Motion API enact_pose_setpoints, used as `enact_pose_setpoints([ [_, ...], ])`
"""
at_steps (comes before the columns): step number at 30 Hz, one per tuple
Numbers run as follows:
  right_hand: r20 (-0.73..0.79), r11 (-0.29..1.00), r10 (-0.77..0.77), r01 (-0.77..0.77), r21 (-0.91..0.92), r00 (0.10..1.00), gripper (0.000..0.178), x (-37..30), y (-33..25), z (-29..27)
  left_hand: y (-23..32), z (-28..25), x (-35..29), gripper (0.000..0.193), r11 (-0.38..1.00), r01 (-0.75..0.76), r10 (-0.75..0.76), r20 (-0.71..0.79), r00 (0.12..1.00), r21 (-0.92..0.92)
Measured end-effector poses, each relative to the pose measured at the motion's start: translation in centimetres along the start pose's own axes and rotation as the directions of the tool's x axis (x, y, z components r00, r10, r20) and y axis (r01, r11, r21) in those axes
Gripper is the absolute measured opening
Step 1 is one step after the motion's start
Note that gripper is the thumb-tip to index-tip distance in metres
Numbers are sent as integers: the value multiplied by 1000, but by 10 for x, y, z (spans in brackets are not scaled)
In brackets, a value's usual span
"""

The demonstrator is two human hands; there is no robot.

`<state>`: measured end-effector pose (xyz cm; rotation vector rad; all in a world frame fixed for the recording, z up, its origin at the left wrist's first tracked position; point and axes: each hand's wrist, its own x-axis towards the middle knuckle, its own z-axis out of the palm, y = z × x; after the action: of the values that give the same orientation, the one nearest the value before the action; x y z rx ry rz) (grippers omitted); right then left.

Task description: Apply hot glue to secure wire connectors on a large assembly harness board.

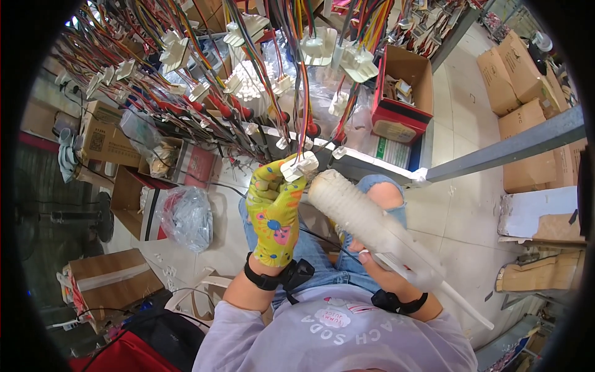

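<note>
Wears, nearest the camera, a lavender shirt (pixel 334 341) printed with lettering, above blue jeans (pixel 316 270). Has black straps (pixel 263 282) around both wrists. Pinches a white connector (pixel 300 166) at the top of the gloved left hand (pixel 271 214), thumb and fingers clamped on it, the glove yellow-green with a bright pattern. Has coloured wires (pixel 305 118) running up from that connector toward the hanging wire bundles (pixel 149 62) ahead. Grips a long whitish wrapped tool (pixel 365 208) in the right hand (pixel 367 260), fingers closed on its underside and mostly hidden behind it; cannot tell how each finger lies. Points the tool's brownish tip at the connector, just beside it; cannot tell whether touching. Has a thin white rod (pixel 468 307) jutting from the tool's rear, above the right forearm. Faces, beyond the wires, a pile of small white pieces (pixel 250 80) and, farther right, an open red box (pixel 387 113) with loose items inside. Has a clear plastic bag (pixel 186 217) to the left, and cardboard boxes (pixel 527 74) stacked at the far right.
</note>
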<state>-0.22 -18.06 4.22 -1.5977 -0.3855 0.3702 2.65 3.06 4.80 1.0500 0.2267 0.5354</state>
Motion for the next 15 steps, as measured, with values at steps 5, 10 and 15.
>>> enact_pose_setpoints([
  [5, 21, 988, -36, 39, -150, 999, 13, 0, -10, 1, 2, 2, -1, 26, 1000, 6, -6, -2, 1000, -30],
  [10, 13, 988, -30, 31, -151, 999, 15, 2, -17, 2, 2, 1, -2, 27, 1000, -24, 24, 9, 1000, -4],
  [15, 56, 957, -97, 108, -270, 994, 14, 4, -14, 0, 1, -1, -1, 30, 999, -31, 33, 35, 999, -36],
])
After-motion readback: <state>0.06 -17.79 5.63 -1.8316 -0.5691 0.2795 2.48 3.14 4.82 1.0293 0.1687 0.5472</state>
